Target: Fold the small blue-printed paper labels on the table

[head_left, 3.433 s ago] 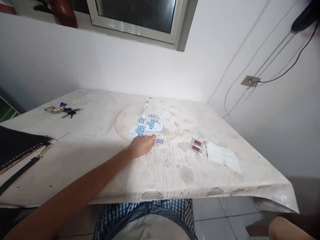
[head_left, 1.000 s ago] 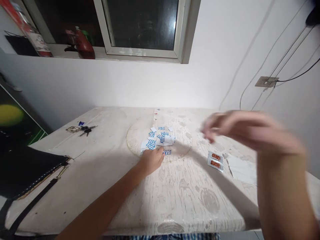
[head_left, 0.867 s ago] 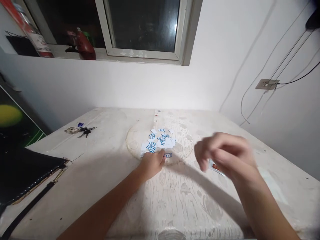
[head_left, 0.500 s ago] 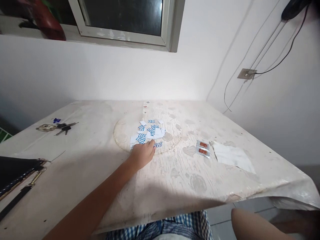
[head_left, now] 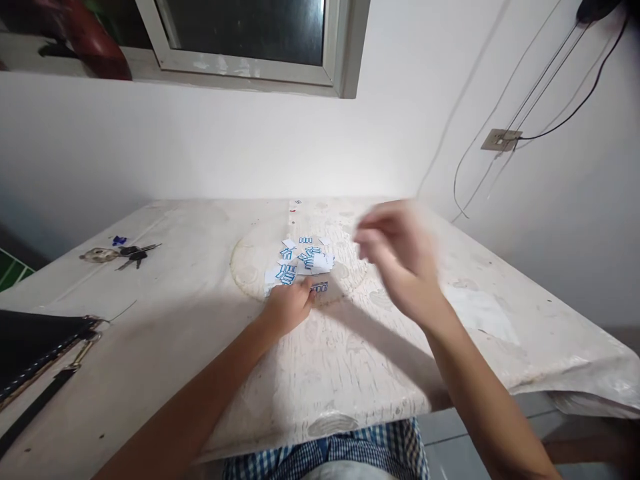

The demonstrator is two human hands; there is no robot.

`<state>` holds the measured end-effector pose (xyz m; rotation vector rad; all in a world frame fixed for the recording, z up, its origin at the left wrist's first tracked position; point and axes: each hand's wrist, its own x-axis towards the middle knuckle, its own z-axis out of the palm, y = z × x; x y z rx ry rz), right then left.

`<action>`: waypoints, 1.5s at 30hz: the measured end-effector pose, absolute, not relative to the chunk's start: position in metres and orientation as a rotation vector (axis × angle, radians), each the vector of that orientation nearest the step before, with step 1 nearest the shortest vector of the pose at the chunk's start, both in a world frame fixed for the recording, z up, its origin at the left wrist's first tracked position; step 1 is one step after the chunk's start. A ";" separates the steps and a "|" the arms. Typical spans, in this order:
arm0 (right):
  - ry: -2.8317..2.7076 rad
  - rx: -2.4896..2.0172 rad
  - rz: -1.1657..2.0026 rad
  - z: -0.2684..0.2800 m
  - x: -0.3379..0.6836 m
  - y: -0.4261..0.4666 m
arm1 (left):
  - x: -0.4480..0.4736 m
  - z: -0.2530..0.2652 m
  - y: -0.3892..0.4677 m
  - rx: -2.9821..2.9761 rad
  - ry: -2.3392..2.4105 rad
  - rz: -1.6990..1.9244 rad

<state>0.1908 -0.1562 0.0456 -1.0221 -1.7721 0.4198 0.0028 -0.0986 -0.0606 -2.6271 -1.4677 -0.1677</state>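
Paper pcs (head_left: 320, 262) w/ blue print just beyond L hand (head_left: 287, 309): few apart, most heaped, so prob. early on. Printed strip (head_left: 321, 287) at its bent fingers (pinched or pressed, can't tell). R hand (head_left: 403, 260) raised, blurred, half-curled; contents unclear.

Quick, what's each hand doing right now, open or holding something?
Left hand: curled, touching a blue-marked paper piece; can't tell if it's gripping.
Right hand: raised, partly curled, blurred; can't tell if it's holding anything.

Premises appear to be a home: covered worktop (head_left: 310, 387), keys (head_left: 135, 255) at nine o'clock, black bag (head_left: 37, 347) at eight, window (head_left: 250, 30) at eleven, wall socket (head_left: 500, 140) at two.
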 end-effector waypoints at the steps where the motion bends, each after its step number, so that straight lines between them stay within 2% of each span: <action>1: -1.903 -1.098 0.457 0.035 0.188 -0.144 | 0.003 -0.062 -0.098 -2.624 -1.458 -0.176; 4: -2.339 -1.272 0.591 -0.004 0.181 -0.106 | 0.002 -0.063 -0.097 -2.627 -1.434 -0.200; 6: -2.427 -1.240 0.570 -0.028 0.176 -0.091 | 0.002 -0.063 -0.096 -2.636 -1.431 -0.208; 9: -2.396 -1.186 0.527 -0.044 0.170 -0.087 | 0.001 -0.063 -0.097 -2.638 -1.420 -0.225; 15: -2.156 -1.249 0.771 -0.040 0.185 -0.077 | 0.002 -0.059 -0.098 -2.661 -1.410 -0.142; 18: -2.005 -1.357 0.470 -0.053 0.191 -0.058 | 0.003 -0.058 -0.098 -2.663 -1.414 -0.104; 21: -2.143 -1.258 0.251 -0.071 0.187 -0.046 | 0.004 -0.058 -0.098 -2.664 -1.407 -0.120; 25: -2.227 -1.231 0.222 -0.082 0.179 -0.045 | 0.003 -0.060 -0.097 -2.674 -1.424 -0.146; 34: -2.240 -1.270 0.017 -0.069 0.190 -0.054 | 0.006 -0.056 -0.100 -2.676 -1.414 -0.099; 37: -1.950 -1.245 0.138 -0.065 0.190 -0.056 | 0.005 -0.057 -0.099 -2.668 -1.414 -0.120; 42: -1.381 -1.081 0.793 -0.050 0.188 -0.061 | 0.005 -0.057 -0.098 -2.656 -1.486 -0.131; 45: -1.282 -1.056 1.074 -0.037 0.192 -0.069 | 0.006 -0.056 -0.098 -2.654 -1.525 -0.141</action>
